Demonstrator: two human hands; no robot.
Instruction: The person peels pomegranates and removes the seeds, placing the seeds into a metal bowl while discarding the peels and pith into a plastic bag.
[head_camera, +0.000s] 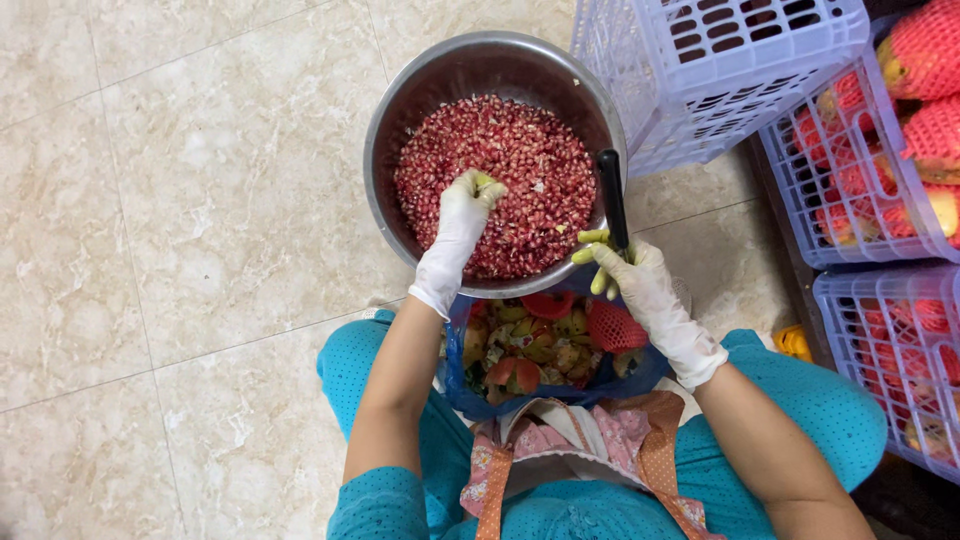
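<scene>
Overhead view of a seated person, with the tiled floor (200, 200) filling the 9 o'clock side. A steel bowl (400, 110) stands on the floor at 12 o'clock from the lap and is heaped with red seeds (530, 160). The gloved left hand (462, 215) lies on the seeds near the bowl's 7 o'clock rim, fingers curled round a small yellowish piece of fruit pressed into the heap. The gloved right hand (635, 275) is just outside the bowl's 4 o'clock rim, closed on a black-handled knife (611, 195) whose handle points to 12 o'clock across the rim; a yellow scrap shows between its fingers. Between the forearms, at 6 o'clock from the bowl, a blue bag (458, 385) holds peel scraps (530, 345) and a red mesh sleeve (612, 325). At 3 o'clock, lilac crates (720, 60) hold mesh-wrapped fruit (935, 50).
</scene>
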